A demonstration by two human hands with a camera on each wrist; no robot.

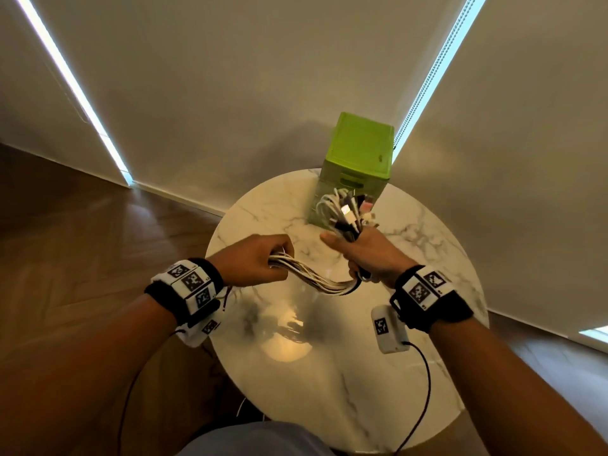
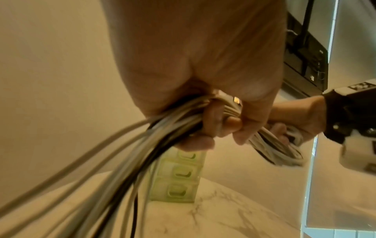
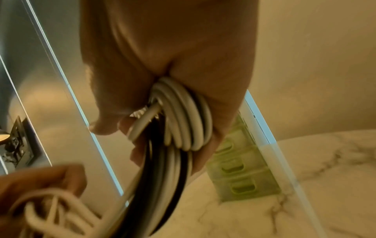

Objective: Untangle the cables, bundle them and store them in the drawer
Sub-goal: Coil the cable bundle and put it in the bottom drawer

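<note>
A bundle of white and black cables [image 1: 316,278] spans between both hands above the round marble table [image 1: 329,373]. My left hand [image 1: 253,261] grips one end of the strands [image 2: 183,116]. My right hand [image 1: 362,251] holds the other end, with the plugs and loops [image 1: 345,212] sticking up out of the fist. In the right wrist view several white loops [image 3: 183,120] wrap round the fingers and black strands hang below. The green drawer unit [image 1: 358,159] stands at the table's far edge, its three drawers [image 2: 181,173] closed.
Pale roller blinds [image 1: 230,77] with bright gaps hang behind the table. Wood floor [image 1: 65,225] lies to the left. Thin black wires [image 1: 424,373] run from the wrist cameras past the table's near edge.
</note>
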